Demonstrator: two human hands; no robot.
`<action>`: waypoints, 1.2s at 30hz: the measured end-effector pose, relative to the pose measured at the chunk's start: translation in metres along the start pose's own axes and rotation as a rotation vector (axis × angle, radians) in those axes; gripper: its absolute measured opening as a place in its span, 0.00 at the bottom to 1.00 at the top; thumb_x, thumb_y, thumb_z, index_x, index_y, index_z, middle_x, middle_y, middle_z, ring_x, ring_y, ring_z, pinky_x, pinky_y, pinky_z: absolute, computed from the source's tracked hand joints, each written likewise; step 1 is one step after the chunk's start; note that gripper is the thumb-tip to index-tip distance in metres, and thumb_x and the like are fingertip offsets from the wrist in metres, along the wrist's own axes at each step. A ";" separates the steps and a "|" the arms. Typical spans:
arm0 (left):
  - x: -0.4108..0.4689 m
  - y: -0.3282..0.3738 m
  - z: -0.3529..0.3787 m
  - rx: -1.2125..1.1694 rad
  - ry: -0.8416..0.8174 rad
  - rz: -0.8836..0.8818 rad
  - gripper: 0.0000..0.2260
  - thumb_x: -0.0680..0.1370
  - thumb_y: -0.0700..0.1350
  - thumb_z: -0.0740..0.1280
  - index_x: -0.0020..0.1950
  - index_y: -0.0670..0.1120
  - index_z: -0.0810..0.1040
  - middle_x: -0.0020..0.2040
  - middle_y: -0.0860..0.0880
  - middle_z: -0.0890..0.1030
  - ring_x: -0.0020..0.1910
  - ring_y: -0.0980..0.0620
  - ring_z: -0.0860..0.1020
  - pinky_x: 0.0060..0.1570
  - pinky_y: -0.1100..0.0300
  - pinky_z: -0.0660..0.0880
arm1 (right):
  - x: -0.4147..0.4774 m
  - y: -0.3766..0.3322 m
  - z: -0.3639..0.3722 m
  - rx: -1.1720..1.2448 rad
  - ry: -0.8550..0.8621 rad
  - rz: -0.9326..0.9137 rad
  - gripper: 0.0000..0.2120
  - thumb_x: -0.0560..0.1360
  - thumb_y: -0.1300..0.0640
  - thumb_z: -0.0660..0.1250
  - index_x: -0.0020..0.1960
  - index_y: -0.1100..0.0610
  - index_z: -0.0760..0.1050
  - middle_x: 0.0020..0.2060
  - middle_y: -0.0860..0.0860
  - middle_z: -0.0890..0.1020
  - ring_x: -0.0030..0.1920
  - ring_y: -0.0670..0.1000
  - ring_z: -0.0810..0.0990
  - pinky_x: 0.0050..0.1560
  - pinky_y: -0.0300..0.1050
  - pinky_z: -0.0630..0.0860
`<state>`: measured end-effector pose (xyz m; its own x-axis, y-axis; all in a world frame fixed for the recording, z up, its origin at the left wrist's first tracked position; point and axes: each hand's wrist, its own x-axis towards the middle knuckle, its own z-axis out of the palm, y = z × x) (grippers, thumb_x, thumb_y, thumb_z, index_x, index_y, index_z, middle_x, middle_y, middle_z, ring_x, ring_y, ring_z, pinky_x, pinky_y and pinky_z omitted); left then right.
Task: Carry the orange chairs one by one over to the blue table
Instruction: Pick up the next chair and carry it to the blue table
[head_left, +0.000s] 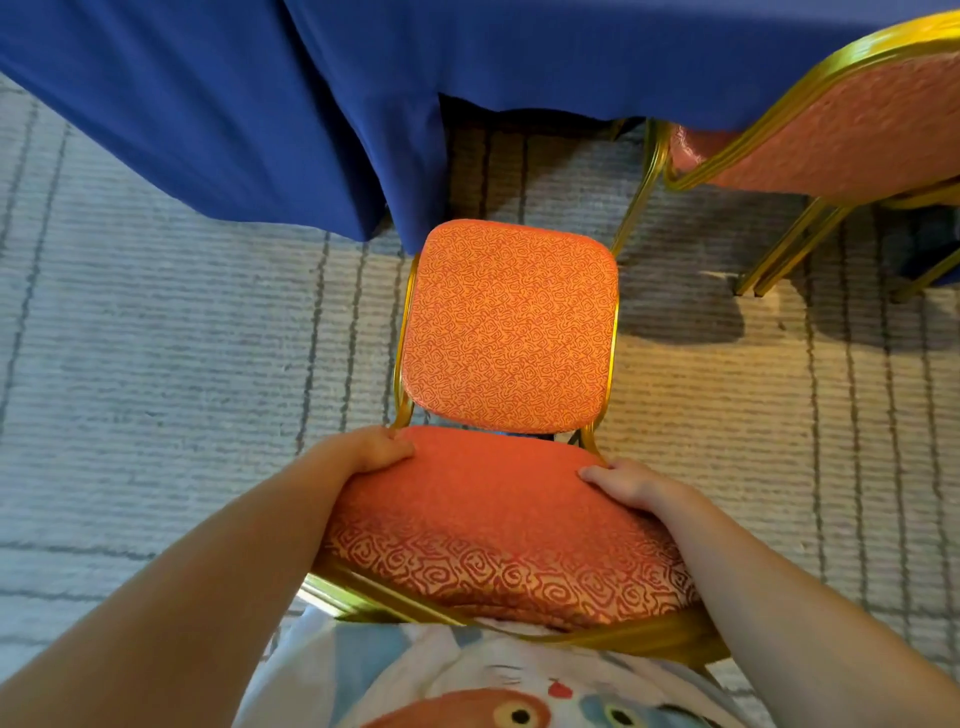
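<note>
An orange patterned chair (509, 332) with a gold frame is right in front of me, its seat pointing at the blue table (322, 88). My left hand (371, 449) grips the left side of its padded backrest and my right hand (626, 483) grips the right side. The backrest top presses against my shirt. The front edge of the seat reaches the hanging blue tablecloth. I cannot see the chair's feet, so I cannot tell whether it is lifted.
A second orange chair (852, 130) with gold legs stands at the table on the upper right, close to my chair. Striped grey carpet (171, 364) covers the floor on the left and right.
</note>
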<state>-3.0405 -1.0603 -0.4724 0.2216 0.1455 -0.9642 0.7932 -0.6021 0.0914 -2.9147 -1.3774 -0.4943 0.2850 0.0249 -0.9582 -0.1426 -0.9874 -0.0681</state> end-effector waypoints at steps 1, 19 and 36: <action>0.001 0.001 -0.006 0.007 -0.035 -0.013 0.27 0.79 0.60 0.59 0.72 0.45 0.68 0.71 0.42 0.70 0.67 0.43 0.71 0.62 0.54 0.67 | 0.002 -0.002 -0.004 -0.018 -0.005 0.009 0.29 0.78 0.39 0.61 0.70 0.59 0.72 0.68 0.58 0.75 0.66 0.58 0.75 0.63 0.45 0.70; -0.017 0.013 -0.033 -0.040 -0.222 -0.291 0.44 0.72 0.73 0.57 0.75 0.40 0.61 0.68 0.39 0.71 0.64 0.41 0.73 0.62 0.49 0.69 | 0.009 0.003 -0.026 0.004 -0.245 0.211 0.44 0.70 0.23 0.52 0.75 0.52 0.66 0.66 0.56 0.76 0.63 0.59 0.77 0.70 0.55 0.68; -0.016 0.070 -0.125 0.027 -0.067 -0.169 0.43 0.74 0.72 0.55 0.76 0.40 0.58 0.72 0.40 0.67 0.69 0.41 0.69 0.67 0.49 0.66 | 0.008 -0.049 -0.111 0.068 -0.101 0.116 0.40 0.75 0.27 0.50 0.75 0.53 0.67 0.66 0.56 0.76 0.62 0.58 0.78 0.69 0.52 0.68</action>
<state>-2.9181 -1.0069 -0.4196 0.0471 0.1945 -0.9798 0.8001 -0.5945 -0.0796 -2.7998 -1.3464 -0.4682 0.1665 -0.0694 -0.9836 -0.2334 -0.9719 0.0291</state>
